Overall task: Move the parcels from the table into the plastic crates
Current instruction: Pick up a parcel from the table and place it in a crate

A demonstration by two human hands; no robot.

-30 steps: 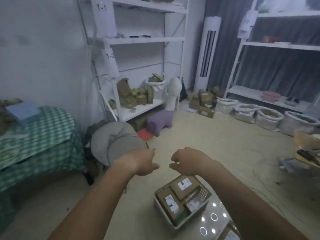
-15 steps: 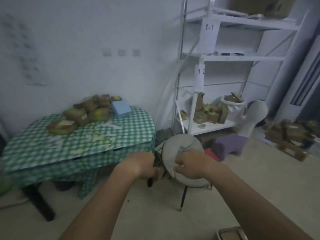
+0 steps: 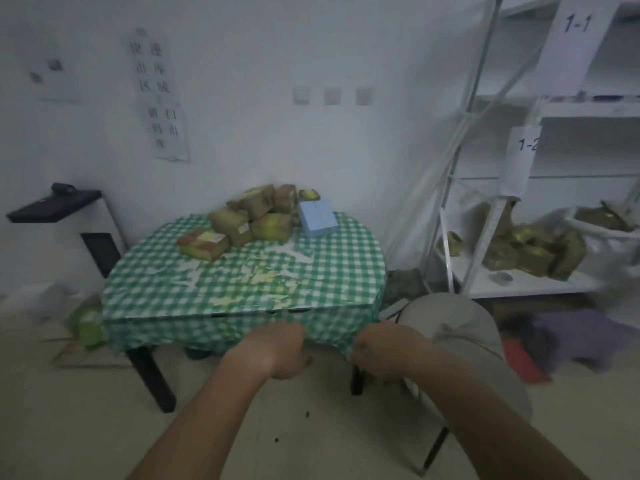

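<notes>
The green-checked tabletop (image 3: 242, 271) carried cardboard parcels (image 3: 249, 216) at its far side. Both hands, left hand (image 3: 277, 351) and right hand (image 3: 384, 351), hung empty, fingers loosely curled. Reaching the nearest parcel (image 3: 203, 244) first would likely be best.

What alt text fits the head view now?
Both hands, left hand and right hand, reach empty toward a green checked table holding a pile of brown parcels and a blue box; white shelving stands right.

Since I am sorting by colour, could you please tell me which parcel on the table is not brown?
The light blue box, at the right end of the pile, beside the brown cardboard parcels.
</notes>
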